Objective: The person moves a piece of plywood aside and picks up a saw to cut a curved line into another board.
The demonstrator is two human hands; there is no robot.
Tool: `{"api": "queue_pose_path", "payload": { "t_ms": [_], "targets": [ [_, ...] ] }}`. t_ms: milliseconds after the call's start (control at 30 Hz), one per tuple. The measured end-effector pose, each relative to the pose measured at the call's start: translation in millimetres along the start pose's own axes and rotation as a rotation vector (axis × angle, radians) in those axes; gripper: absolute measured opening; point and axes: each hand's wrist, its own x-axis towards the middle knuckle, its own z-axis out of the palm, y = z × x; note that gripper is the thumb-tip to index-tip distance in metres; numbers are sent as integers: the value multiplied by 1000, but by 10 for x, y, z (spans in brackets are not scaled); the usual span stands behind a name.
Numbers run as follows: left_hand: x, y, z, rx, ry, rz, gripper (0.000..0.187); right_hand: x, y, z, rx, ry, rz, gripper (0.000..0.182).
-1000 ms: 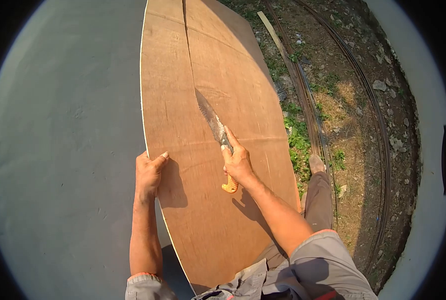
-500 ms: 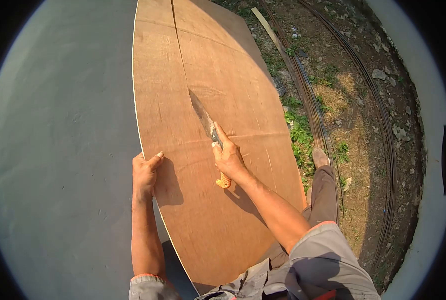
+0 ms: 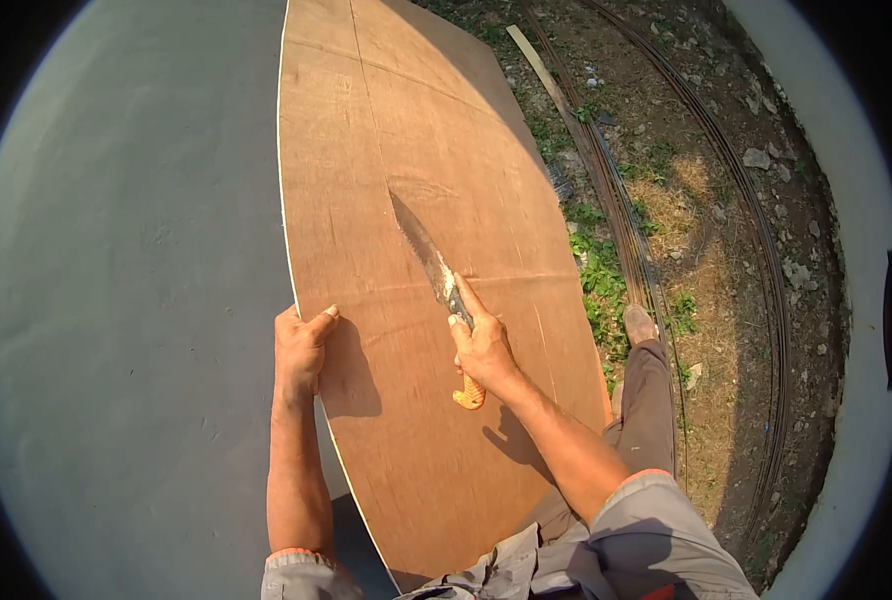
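A large plywood sheet (image 3: 446, 430) stretches from my waist to the top of the view, a thin dark cut line running down its upper part. My right hand (image 3: 483, 345) is closed around the orange-and-black handle of a hand saw (image 3: 424, 245). The tip of the blade meets the lower end of the cut, and the blade points up and left. My left hand (image 3: 302, 343) grips the left edge of the sheet, thumb on top and fingers out of sight below.
A grey wall (image 3: 136, 260) fills the left side. To the right, long metal rods (image 3: 756, 215) and a wood strip (image 3: 533, 60) lie on rough ground with weeds (image 3: 600, 268) and stones. My shoe (image 3: 640, 324) rests beside the rods. A pale wall curves along the far right.
My right hand has drawn the saw down and to the right. The sheet's left edge and my left hand appear slightly farther right.
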Motion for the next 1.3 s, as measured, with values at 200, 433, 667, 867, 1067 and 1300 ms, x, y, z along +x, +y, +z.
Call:
{"api": "queue_pose_path", "payload": {
  "t_ms": [200, 433, 667, 867, 1067, 1300],
  "targets": [
    [-72, 101, 123, 40, 14, 52, 19, -961, 165, -342, 30, 61, -56, 66],
    [-32, 81, 86, 28, 13, 10, 23, 85, -240, 67, 65, -15, 43, 64],
    [-17, 44, 81, 28, -2, 54, 23, -759, 38, -253, 91, 7, -15, 65],
    [-2, 38, 55, 18, 7, 10, 20, 143, 0, 167, 86, 24, -63, 65],
    [-15, 39, 67, 50, -2, 45, 20, -1073, 185, -380, -15, 45, -138, 67],
    [3, 79, 83, -8, 14, 43, 21, 47, -225, 130, 116, 2, 59, 66]
  ]
}}
